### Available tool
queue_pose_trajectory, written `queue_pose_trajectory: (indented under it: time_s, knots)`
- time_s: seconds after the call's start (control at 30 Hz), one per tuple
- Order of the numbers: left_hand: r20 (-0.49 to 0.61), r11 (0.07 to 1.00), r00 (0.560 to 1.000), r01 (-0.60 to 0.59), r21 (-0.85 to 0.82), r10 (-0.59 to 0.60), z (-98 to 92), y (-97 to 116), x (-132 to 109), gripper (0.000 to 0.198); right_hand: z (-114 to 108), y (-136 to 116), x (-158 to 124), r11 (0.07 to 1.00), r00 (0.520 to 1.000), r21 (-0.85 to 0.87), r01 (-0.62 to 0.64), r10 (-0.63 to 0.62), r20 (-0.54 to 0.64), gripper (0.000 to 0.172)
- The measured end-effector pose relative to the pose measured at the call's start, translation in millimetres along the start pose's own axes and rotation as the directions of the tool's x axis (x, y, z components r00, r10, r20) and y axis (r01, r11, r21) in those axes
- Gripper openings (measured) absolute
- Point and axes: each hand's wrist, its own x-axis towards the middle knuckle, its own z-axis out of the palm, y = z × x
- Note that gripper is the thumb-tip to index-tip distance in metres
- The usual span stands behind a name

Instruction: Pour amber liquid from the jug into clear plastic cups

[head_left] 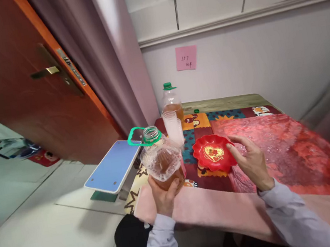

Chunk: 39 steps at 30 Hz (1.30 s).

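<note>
My left hand (166, 197) is wrapped round the lower part of a clear plastic jug (162, 157) of amber liquid. The jug tilts at the near left of the table; its mouth is uncapped, foam shows inside, and a green handle sticks out leftward from its neck. At the right edge of a red scalloped plate (202, 144) with a yellow print, my right hand (251, 162) pinches the rim between thumb and forefinger. Behind the held jug stand stacked clear plastic cups (172, 128). A second jug (171, 101), closed with a green cap, stands farther back.
A patterned cloth and a crumpled red plastic sheet (282, 142) cover the table. Near the wall lies a green cap (196, 111). Left of the table is a blue-topped stool (113, 166), with a wooden door (33, 78) and curtain (103, 58) beyond.
</note>
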Motion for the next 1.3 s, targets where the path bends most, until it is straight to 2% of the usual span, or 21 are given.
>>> queue_pose_trajectory:
  time_s: [0.17,0.3,0.43,0.53,0.67,0.83,0.9,0.97,1.03,1.13,1.2,1.23,1.3]
  knots:
    - [-0.125,1.0,0.992,-0.003,-0.006,0.002,18.7,0.3,-3.6,0.088,8.5,-16.6,-16.2,0.999,0.997,0.026,0.026,-0.028,0.066,0.035]
    - [-0.244,0.999,0.97,-0.025,-0.026,0.018,43.1,-7.9,0.3,0.097,11.8,-10.7,-37.2,1.0,0.992,0.026,0.003,-0.006,0.128,0.033]
    - [-0.299,0.998,0.953,-0.057,-0.028,0.046,59.3,-18.0,6.7,0.101,2.7,0.6,-46.6,1.0,0.994,-0.016,-0.009,0.01,0.109,0.032]
    - [-0.294,0.998,0.954,-0.066,0.001,0.064,59.2,-22.5,7.9,0.105,-3.9,10.0,-49.3,0.999,0.994,-0.038,-0.028,0.032,0.109,0.032]
    - [-0.229,0.997,0.971,-0.066,0.04,0.074,50.4,-19.4,2.8,0.111,-5.1,21.2,-52.9,0.998,0.994,-0.047,-0.038,0.043,0.101,0.037]
    - [-0.17,0.988,0.977,-0.111,0.108,0.128,38.4,-13.1,-18.3,0.125,-13.2,29.9,-51.1,0.997,0.998,-0.045,-0.06,0.061,0.017,0.041]
    - [-0.166,0.966,0.967,-0.16,0.201,0.195,34.2,-14.2,-33.8,0.114,-19.4,30.6,-50.2,0.995,0.995,-0.026,-0.099,0.1,0.013,0.042]
    - [-0.17,0.943,0.953,-0.202,0.265,0.252,32.3,-13.9,-52.2,0.085,-24.4,28.2,-50.5,0.984,0.983,0.012,-0.177,0.176,0.057,0.044]
    - [-0.118,0.928,0.949,-0.254,0.272,0.294,34.9,-6.9,-69.7,0.055,-27.0,22.1,-50.4,0.958,0.956,0.079,-0.277,0.267,0.121,0.05]
    - [0.059,0.876,0.91,-0.41,0.252,0.409,51.4,23.4,-82.3,0.043,-28.2,5.7,-43.5,0.887,0.912,0.227,-0.401,0.363,0.193,0.064]
    - [0.229,0.904,0.909,-0.391,0.174,0.349,71.2,54.8,-76.7,0.039,-30.0,-8.6,-30.4,0.837,0.89,0.315,-0.448,0.384,0.246,0.073]
    - [0.344,0.939,0.902,-0.319,0.128,0.26,83.3,71.9,-70.0,0.043,-31.7,-16.2,-21.0,0.821,0.882,0.34,-0.459,0.377,0.282,0.076]
    - [0.472,0.961,0.86,-0.264,0.086,0.194,110.2,105.3,-51.8,0.057,-36.7,-32.0,2.4,0.824,0.881,0.351,-0.445,0.331,0.339,0.082]
